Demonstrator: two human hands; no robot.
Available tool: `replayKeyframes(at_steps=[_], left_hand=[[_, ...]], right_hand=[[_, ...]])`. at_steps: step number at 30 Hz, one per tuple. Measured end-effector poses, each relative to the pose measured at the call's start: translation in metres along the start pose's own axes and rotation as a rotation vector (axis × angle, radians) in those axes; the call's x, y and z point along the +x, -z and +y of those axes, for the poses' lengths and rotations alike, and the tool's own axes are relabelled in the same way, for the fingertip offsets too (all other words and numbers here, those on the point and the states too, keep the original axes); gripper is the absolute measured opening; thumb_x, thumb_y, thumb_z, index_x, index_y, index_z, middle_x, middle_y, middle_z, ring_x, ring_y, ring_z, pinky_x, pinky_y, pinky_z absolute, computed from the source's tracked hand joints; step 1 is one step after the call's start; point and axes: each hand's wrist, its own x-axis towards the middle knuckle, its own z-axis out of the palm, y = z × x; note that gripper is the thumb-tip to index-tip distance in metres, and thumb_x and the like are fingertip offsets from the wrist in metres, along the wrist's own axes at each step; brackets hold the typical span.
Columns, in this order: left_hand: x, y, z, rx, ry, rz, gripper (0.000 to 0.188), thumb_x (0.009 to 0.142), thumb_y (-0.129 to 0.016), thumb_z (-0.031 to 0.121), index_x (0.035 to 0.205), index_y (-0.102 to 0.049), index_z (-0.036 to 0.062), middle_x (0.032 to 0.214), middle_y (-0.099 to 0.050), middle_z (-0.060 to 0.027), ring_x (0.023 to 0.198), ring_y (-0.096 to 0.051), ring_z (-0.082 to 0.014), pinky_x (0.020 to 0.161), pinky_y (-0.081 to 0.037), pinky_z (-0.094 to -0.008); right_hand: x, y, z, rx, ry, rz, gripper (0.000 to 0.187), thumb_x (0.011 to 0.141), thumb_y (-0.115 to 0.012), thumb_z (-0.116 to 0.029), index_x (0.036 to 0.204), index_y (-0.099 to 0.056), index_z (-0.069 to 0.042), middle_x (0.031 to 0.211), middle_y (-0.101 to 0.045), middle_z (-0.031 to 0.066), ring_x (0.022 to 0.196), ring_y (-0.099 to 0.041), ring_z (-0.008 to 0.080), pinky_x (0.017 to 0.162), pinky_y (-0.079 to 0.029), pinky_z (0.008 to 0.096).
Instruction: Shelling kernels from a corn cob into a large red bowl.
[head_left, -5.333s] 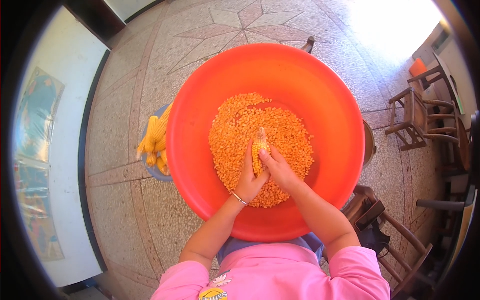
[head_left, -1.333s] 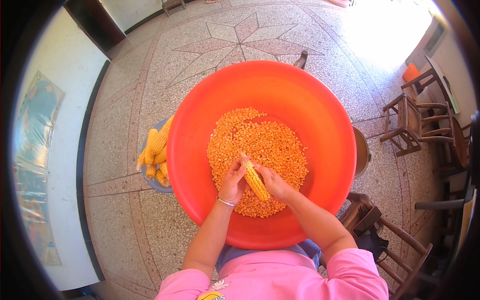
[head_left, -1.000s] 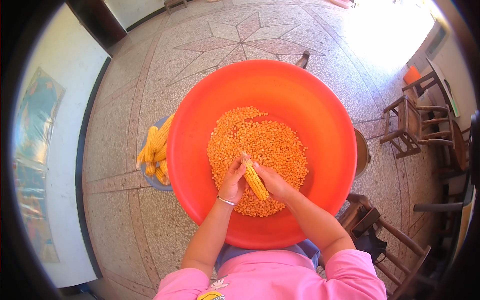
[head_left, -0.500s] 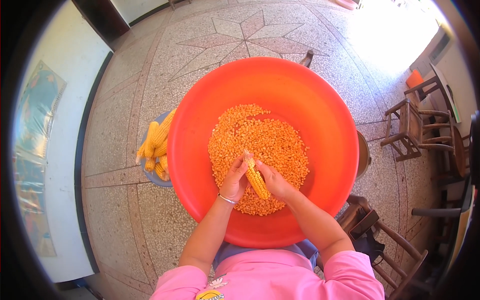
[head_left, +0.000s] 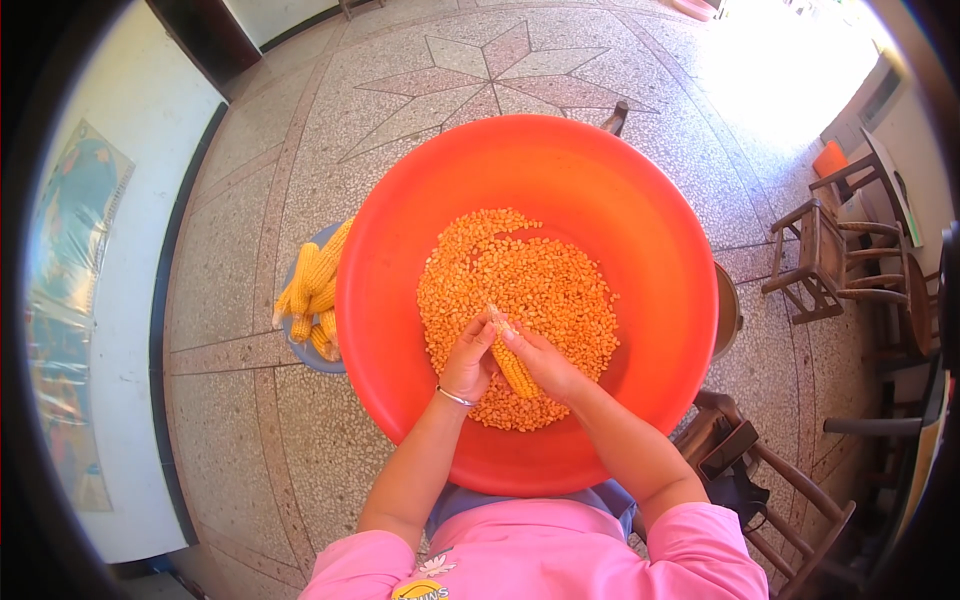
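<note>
Between my hands is an ear of corn (head_left: 516, 372), tilted, its pale tip pointing away from me and its yellow kernels facing up. My left hand (head_left: 467, 360) is closed round its left side, with a silver bangle on the wrist. My right hand (head_left: 543, 362) grips the right side, its thumb pressed on the kernels near the tip. Both hands are above a large orange-red basin (head_left: 420, 190). A wide layer of loose corn kernels (head_left: 540, 275) covers part of the basin's bottom.
Left of the basin, several whole corn ears (head_left: 318, 275) lie in a blue-grey bowl (head_left: 312, 358). A round container (head_left: 727, 312) shows partly behind the basin's right rim. Wooden chairs (head_left: 815, 250) stand at the right; another chair (head_left: 800, 480), nearer, bears a dark bag (head_left: 738, 485).
My right thumb and fingers have shifted slightly toward me and left, over the upper part of the corn ear. My left hand has hardly moved.
</note>
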Motion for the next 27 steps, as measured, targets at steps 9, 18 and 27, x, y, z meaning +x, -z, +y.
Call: replayKeyframes(at_steps=[9,18,27], left_hand=[[0.003,0.009,0.000,-0.065,0.049,-0.062,0.024,0.089,-0.057,0.023,0.109,-0.055,0.0102,0.100,-0.059,-0.0033,0.094,-0.055,-0.0166,0.081,-0.046,-0.0329],[0.002,0.011,0.002,-0.073,0.070,-0.099,0.021,0.090,-0.056,0.024,0.106,-0.055,0.0109,0.095,-0.059,-0.0019,0.085,-0.057,-0.0140,0.073,-0.047,-0.0291],[0.003,0.003,0.002,-0.009,0.044,-0.018,0.020,0.090,-0.056,0.027,0.104,-0.055,0.0125,0.088,-0.058,-0.0016,0.072,-0.054,-0.0126,0.055,-0.045,-0.0257]], right_hand=[[0.002,0.010,0.008,-0.050,-0.022,-0.026,0.049,0.096,-0.031,-0.046,0.097,-0.052,-0.002,0.068,-0.055,0.0081,0.054,-0.054,0.0151,0.050,-0.046,0.0266],[0.002,0.007,0.006,0.039,-0.112,0.052,0.051,0.095,-0.029,-0.048,0.094,-0.053,-0.002,0.065,-0.055,0.0090,0.052,-0.054,0.0168,0.045,-0.047,0.0288],[0.006,0.009,0.011,0.022,-0.080,-0.016,0.048,0.095,-0.032,-0.046,0.097,-0.052,-0.002,0.071,-0.057,0.0101,0.055,-0.055,0.0177,0.048,-0.049,0.0307]])
